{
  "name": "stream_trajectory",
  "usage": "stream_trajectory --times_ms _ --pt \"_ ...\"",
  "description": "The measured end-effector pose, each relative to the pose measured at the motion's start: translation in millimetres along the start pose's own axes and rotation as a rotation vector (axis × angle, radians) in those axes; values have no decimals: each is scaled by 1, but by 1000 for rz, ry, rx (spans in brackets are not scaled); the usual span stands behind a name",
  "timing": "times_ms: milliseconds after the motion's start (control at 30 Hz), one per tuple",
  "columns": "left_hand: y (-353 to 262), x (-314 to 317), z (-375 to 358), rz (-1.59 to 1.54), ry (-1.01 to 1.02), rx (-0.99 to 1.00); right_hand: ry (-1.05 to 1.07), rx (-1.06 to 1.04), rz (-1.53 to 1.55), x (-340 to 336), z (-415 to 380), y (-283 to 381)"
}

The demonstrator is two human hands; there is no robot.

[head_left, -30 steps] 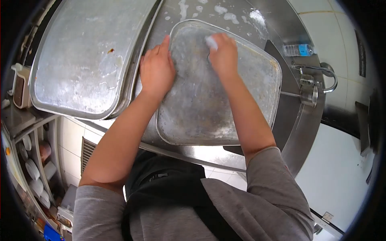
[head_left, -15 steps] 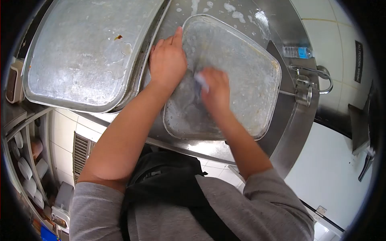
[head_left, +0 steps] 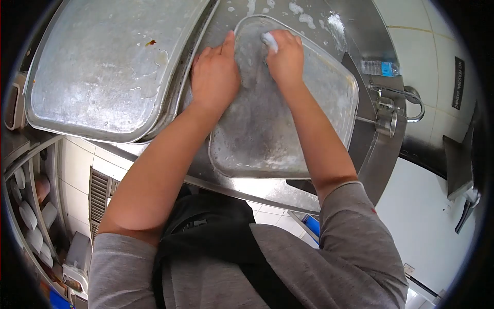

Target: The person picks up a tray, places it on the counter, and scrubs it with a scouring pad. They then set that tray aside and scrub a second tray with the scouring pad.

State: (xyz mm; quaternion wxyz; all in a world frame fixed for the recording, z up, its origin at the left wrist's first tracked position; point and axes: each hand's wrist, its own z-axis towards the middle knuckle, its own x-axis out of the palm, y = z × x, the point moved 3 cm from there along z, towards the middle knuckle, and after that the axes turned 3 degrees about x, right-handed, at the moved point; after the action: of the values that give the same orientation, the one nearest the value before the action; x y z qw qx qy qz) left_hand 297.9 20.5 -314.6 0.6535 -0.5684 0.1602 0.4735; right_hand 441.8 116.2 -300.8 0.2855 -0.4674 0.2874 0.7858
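A metal baking tray (head_left: 309, 113), wet and stained, lies on the steel sink counter. My left hand (head_left: 216, 74) holds it at its left rim, fingers bent over the edge and one finger pointing forward. Near the tray's far edge, my right hand (head_left: 287, 56) is closed on a soapy scrubbing pad (head_left: 269, 42), pressed to the metal; white foam covers part of the pad, and its exact kind is hard to see. Left of this tray sits a stack of larger metal trays (head_left: 103, 72). The top one bears a small brown scrap (head_left: 151, 43) and some water.
Foam spots dot the steel counter (head_left: 236, 15) at the back. On the right are a plastic bottle (head_left: 381, 68), a tap (head_left: 411, 98) and a metal cup (head_left: 386, 123). Lower left, a shelf holds several white dishes (head_left: 32, 226).
My right hand has moved away from me, from the tray's middle toward its far edge, with the scrubbing pad. A darker wiped streak shows on the tray. My left hand stays at the rim.
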Motion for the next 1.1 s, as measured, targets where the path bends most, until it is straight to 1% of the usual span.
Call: stream_trajectory --times_ms 67,100,133,200,233,267,300,433,500,533,567,600,667,733,800,833,900,1000,1033,1067,1100 --pt "-3 -3 3 -21 0 -9 -20 -4 23 -1 -10 8" --pt "-2 -3 2 -22 12 1 2 -36 -13 -9 -44 25" --pt "-1 -2 4 -21 13 8 -2 -40 -17 -16 -51 30" --pt "-1 0 4 22 -14 27 166 -35 141 -16 -60 35" --pt "-1 0 1 68 -33 45 168 -32 148 -8 -39 30" --pt "-2 1 1 69 -37 41 83 4 108 3 7 15" --pt "-1 1 4 34 -39 34 -5 38 71 7 34 8" --pt "0 -2 5 -26 5 12 -45 -34 -8 -11 -40 42" --pt "0 2 9 -16 -20 27 186 -11 176 -16 -63 49" --pt "1 2 4 0 -28 39 190 -1 185 -6 -44 41" --pt "0 1 5 4 -32 36 84 -26 105 8 1 23" --pt "-1 -1 6 -18 -39 32 -25 -51 23 12 28 17" --pt "-1 -2 5 -39 -30 41 -35 -13 33 17 14 29" --pt "2 2 8 -53 10 -17 -54 24 36 5 -7 44" --pt "3 1 12 -49 15 -16 92 -26 227 -1 -30 58" --pt "2 2 8 -51 39 -19 89 -14 232 6 -16 52" --pt "0 1 7 -60 36 -20 -13 -36 129 21 40 34" --pt "-1 0 8 -55 43 -26 -40 -13 114 20 20 46" --pt "1 0 9 -39 41 -36 -12 -23 191 14 -1 58" --pt "3 -1 10 -31 33 -36 -18 -30 198 15 4 57" --pt "2 -1 9 -23 18 -26 23 -64 191 12 9 53"
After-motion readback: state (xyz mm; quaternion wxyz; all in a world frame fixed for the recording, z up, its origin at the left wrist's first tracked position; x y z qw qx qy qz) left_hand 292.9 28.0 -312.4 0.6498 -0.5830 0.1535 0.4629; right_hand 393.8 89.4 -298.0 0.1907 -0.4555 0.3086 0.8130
